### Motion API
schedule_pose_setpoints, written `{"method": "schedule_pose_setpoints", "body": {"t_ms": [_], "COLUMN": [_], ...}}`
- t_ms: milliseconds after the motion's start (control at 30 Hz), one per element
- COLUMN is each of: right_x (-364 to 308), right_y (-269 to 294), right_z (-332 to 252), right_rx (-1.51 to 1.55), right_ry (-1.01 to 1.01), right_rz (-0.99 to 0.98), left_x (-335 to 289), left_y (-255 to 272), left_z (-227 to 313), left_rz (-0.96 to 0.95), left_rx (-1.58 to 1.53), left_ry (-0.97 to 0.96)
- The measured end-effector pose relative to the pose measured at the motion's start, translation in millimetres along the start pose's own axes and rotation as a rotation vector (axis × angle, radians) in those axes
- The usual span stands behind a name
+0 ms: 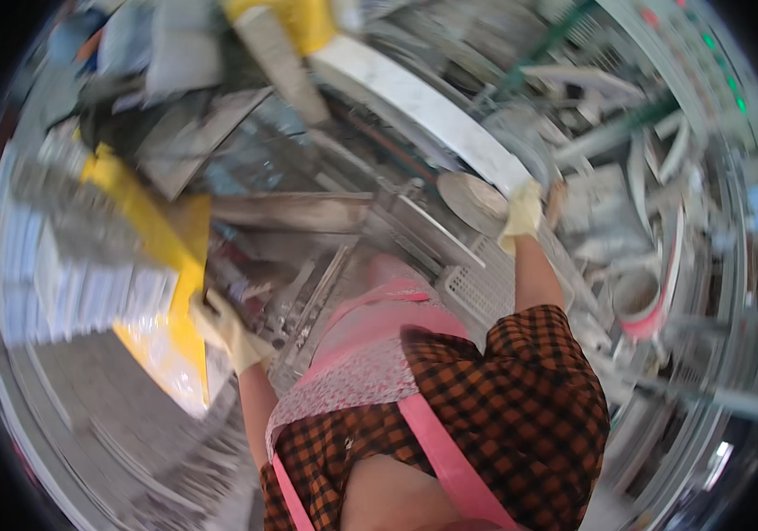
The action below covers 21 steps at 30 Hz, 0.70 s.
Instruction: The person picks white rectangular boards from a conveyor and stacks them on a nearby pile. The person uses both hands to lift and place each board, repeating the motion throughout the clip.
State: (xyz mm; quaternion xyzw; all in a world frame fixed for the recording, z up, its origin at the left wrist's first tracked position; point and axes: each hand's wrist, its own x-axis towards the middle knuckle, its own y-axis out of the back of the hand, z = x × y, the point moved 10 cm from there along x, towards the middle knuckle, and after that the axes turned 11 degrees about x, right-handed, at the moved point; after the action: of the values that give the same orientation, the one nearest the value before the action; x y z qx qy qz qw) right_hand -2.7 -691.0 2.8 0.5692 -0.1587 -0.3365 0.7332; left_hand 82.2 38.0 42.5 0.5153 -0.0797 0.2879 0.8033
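Observation:
My right hand (523, 215), in a pale yellow glove, grips the near end of a long white strip (427, 102). The strip slants away to the far left, toward a yellow part (295, 25). My left hand (219, 326), gloved the same way, is curled beside the edge of a yellow sheet-like piece (186, 305). A small dark patch shows between its thumb and fingers; blur hides what it holds, if anything. A stack of white pieces (104, 288) stands against the yellow piece on its left.
Just left of my right hand lies a round, dusty disc (474, 196), with a white perforated basket (482, 288) below it. A cup-like container with a pink band (637, 305) stands on the right. A panel with green lights (719, 62) rises at the far right.

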Motion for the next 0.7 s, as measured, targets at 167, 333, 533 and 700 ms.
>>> {"method": "schedule_pose_setpoints", "body": {"t_ms": [167,333,533,700], "right_x": [10.7,-25.2,-22.2,-16.5], "right_y": [-5.3,44.3,61.4,71.8], "right_z": [42.8,21.5,20.5,32.1], "right_rx": [0.999,0.655,0.594,0.565], "right_ry": [0.042,0.452,0.453,0.427], "right_rz": [0.204,0.224,0.224,0.278], "left_x": [1.4,4.9,3.8,8.6], "left_y": [-11.9,-18.8,-19.4,-17.8], "left_z": [-24.6,-36.2,-34.4,-34.4], "left_rz": [0.009,0.025,-0.002,-0.015], "left_rx": [0.058,0.070,0.200,0.229], "left_ry": [0.010,-0.011,-0.056,-0.057]}}
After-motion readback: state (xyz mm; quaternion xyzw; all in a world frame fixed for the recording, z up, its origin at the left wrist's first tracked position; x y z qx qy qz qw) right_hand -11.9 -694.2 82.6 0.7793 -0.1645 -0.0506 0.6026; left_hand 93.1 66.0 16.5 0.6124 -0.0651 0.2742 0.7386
